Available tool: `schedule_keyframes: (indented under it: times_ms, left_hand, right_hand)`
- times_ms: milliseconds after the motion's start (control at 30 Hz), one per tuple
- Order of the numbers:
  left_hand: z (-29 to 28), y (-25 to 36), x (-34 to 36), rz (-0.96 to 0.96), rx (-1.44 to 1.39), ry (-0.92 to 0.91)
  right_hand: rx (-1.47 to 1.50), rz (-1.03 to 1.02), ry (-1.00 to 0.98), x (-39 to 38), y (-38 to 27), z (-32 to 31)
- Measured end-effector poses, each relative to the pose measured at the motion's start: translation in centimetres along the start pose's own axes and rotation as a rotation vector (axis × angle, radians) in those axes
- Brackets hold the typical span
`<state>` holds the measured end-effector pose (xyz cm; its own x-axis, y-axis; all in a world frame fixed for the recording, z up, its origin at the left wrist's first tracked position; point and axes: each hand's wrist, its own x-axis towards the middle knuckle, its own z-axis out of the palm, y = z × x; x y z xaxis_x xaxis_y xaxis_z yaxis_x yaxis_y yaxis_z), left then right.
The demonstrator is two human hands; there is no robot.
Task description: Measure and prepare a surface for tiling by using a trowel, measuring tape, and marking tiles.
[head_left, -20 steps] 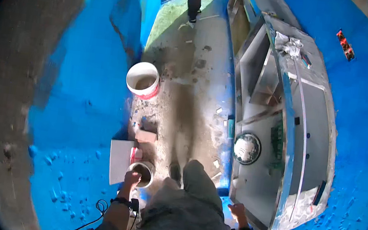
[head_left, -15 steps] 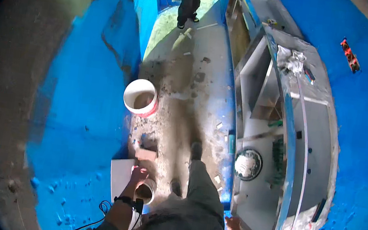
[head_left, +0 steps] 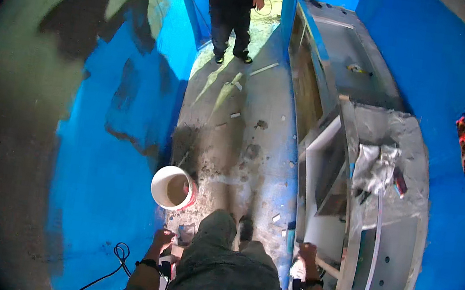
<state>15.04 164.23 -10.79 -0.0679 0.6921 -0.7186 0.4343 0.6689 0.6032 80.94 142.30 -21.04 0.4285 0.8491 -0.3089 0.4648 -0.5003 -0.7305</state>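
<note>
My left hand (head_left: pixel 163 237) hangs beside the blue wall, its fingers loosely bent and no held thing visible. Nearest to it are a small pinkish block (head_left: pixel 176 251) on the floor and, farther ahead, a white bucket (head_left: pixel 161 190) with a red band and brown residue inside. On the other side, my right hand (head_left: pixel 307 251) hangs low beside the open front of the counter (head_left: pixel 350 260). Its fingers are slightly bent, and nothing shows in its grasp. Dark bands circle both wrists.
Ahead stands a person (head_left: pixel 227 3) in dark clothes, one hand against the left wall. Crumpled silvery plastic (head_left: pixel 375 168), a red and dark object (head_left: pixel 399 183) and a long pale strip (head_left: pixel 374 252) lie on the counter. Small debris (head_left: pixel 235 115) dots the floor.
I have moved forward, so the bucket and counter appear nearer. My left hand has left the area over a second, smaller bucket. The other person's arm now reaches the wall.
</note>
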Motion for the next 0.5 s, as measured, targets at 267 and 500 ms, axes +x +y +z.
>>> schedule_keyframes:
  times_ms: [267,500]
  left_hand:
    - [-2.0,21.5,19.4,-0.108,-0.035,0.007]
    - [-4.3,38.1,47.3,0.028,-0.674,-0.401]
  right_hand:
    - [0.314,-0.019,0.033,24.5,-6.1,1.1]
    - [-0.213,0.474,-0.409,30.8,-18.6,4.9]
